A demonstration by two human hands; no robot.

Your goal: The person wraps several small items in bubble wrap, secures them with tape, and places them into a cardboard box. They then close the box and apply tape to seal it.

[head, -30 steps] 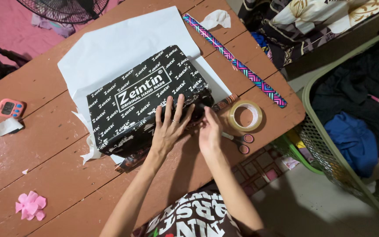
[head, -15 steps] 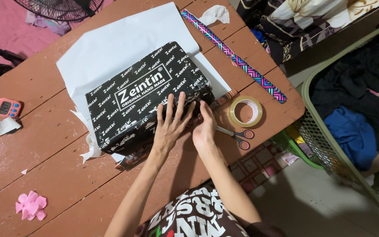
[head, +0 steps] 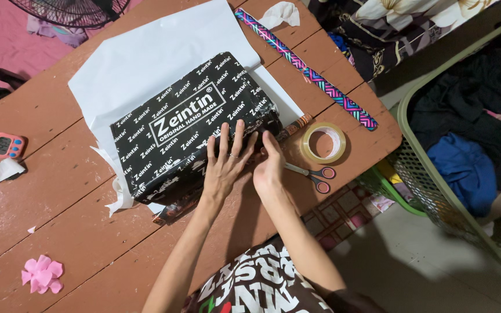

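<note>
Brown planks make up the table [head: 59, 232], and on them, nearest the person, both hands work the near side of a black box [head: 189, 124] printed all over in white. The left hand [head: 225, 165] lies flat with fingers spread, pressing on the box's near edge. The right hand [head: 269, 168] is just beside it, fingers pushed against the box's near right corner; both are open and pressed on, neither closed around anything.

A second ago the right hand was drawn slightly back from the box with its fingertips pinched at the corner; half a second ago it came in flat, and now it is settled against the side, touching the left hand's fingertips. The left hand has hardly moved. The box has kept its place on the white sheet [head: 146, 58]. My reading: a flap or strip at that corner has been laid down and is now being smoothed, so that spot is close to fixed.

Just right of the hands lie scissors [head: 314, 174] with pink handles, and beyond them a tape roll [head: 323, 142]. A patterned paper roll [head: 305, 66] lies farther back, past the box. Far left sit a pink timer [head: 6, 145] and, nearer, a pink flower [head: 42, 272].
</note>
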